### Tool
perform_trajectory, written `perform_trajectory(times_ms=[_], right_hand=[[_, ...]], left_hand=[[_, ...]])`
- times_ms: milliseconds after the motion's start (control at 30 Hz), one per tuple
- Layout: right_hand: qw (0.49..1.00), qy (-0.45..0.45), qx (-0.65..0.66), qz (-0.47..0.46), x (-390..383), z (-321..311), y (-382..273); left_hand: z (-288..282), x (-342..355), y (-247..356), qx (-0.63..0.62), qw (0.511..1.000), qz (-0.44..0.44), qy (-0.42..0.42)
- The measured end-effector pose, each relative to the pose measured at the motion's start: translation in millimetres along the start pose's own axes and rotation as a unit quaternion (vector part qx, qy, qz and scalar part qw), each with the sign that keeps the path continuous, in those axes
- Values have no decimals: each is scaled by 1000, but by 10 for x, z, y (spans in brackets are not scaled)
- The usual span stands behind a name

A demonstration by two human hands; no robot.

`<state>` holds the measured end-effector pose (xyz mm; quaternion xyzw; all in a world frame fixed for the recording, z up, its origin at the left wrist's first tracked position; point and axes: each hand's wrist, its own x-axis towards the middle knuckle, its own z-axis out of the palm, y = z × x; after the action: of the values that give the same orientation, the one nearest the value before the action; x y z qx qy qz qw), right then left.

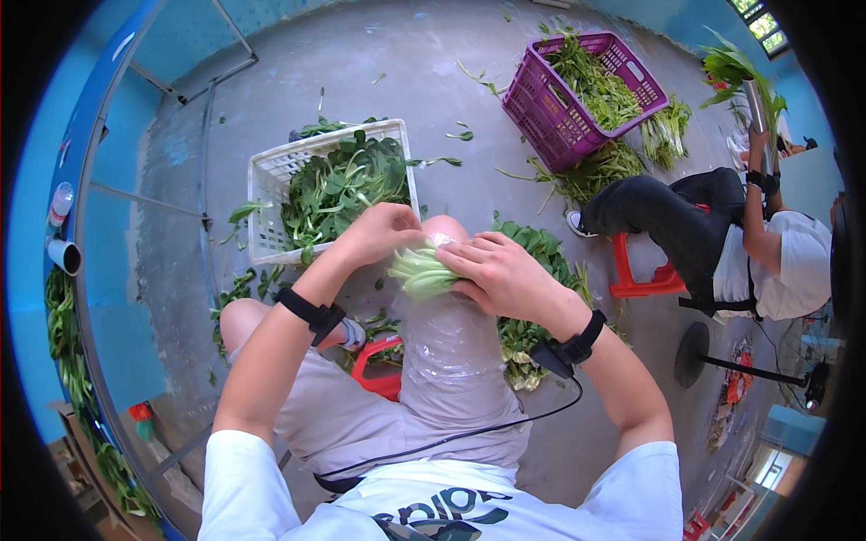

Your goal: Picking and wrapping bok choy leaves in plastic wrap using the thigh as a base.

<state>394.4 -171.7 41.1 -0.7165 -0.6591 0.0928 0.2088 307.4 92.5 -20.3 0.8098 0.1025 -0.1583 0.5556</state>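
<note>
A bunch of leafy greens (pixel 420 272), its pale stem ends toward the left, rests over my raised right thigh, which is wrapped in clear plastic film (pixel 451 338). My right hand (pixel 505 275) is closed around the bunch from the right; the leaf end is hidden under it. Just above the stems, my left hand (pixel 388 233) has its fingers curled together, and what they hold, if anything, cannot be made out. Beyond the left hand stands a white plastic crate (pixel 262 216) with loose dark green leaves (pixel 334 194) in it.
More greens (pixel 532 334) lie on the floor right of my leg. A purple crate (pixel 559 135) of greens stands farther off. A person (pixel 767 243) on a red stool (pixel 631 270) works at right. A metal-framed rack (pixel 86 207) runs along the left.
</note>
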Motion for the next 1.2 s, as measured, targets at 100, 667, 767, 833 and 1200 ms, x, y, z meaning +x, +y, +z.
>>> perform_trajectory(times_ms=[100, 667, 767, 833, 1200], right_hand=[[1000, -11, 5, 1, 0, -31, 16], [1000, -1, 30, -6, -21, -30, 56], [999, 7, 31, -9, -32, -15, 58], [999, 14, 32, -9, -47, -9, 67], [999, 10, 36, 0, -67, 1, 65]], left_hand=[[3, 78, -6, -67, 997, -25, -10], [-48, 307, 297, 173, 977, 66, -102], [-27, 338, 347, 230, 964, 81, -103], [-9, 331, 344, 212, 969, 90, -90], [49, 264, 429, 223, 966, 123, -37]])
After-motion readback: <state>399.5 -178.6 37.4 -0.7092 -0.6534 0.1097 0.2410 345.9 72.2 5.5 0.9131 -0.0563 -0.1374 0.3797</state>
